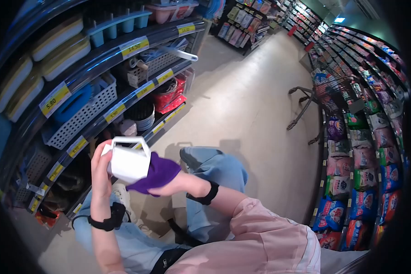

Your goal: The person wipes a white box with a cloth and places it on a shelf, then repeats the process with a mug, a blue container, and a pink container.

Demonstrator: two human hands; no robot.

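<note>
My left hand [102, 166] grips the left side of a white, angular mug [129, 163] with its squared handle at the top. A purple cloth [160, 174] lies against the mug's right side. My right hand [170, 185] has the cloth in its grasp, and its fingers are mostly hidden under the fabric. Both hands are held in front of the lower shelves, above my bent knees. The mug's far side and any contents are hidden.
Shelves on the left hold white perforated baskets [84, 114], turquoise moulds [118, 26], stacked lidded boxes [61, 39] and bowls [144, 115]. A shopping trolley [329, 93] stands in the aisle at right, beside shelves of bagged goods [363, 203]. A book display [242, 23] stands farther ahead.
</note>
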